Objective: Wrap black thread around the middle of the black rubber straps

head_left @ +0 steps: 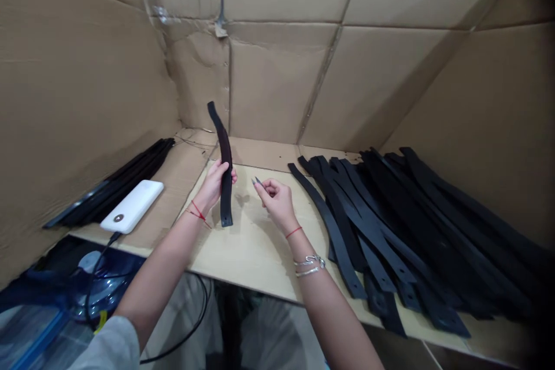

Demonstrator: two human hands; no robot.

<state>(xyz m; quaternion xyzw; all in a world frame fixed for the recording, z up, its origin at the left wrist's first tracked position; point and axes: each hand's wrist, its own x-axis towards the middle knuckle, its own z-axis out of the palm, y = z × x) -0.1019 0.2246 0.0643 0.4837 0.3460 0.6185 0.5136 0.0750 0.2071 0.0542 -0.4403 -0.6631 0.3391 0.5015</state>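
My left hand (pixel 215 180) is closed around the middle of a black strap (pixel 224 147). The strap stands roughly upright, slightly curved, with a small hole near its lower end. To the right, my right hand (pixel 276 201) is closed in a pinch on a small pointed tool (pixel 256 181). Two dark tips of that tool stick out toward the strap without touching it; my fingers hide the rest. A large pile of similar black straps (pixel 368 214) lies to the right of my right hand, many with a hole at the near end.
A white power bank (pixel 132 206) with a cable lies on the left, beside a stack of dark strips (pixel 125 185). Cardboard walls (pixel 281 81) enclose the pale work board (pixel 243 254). Below left are a blue-lidded box (pixel 34 335) and a clear bluish container (pixel 99 286).
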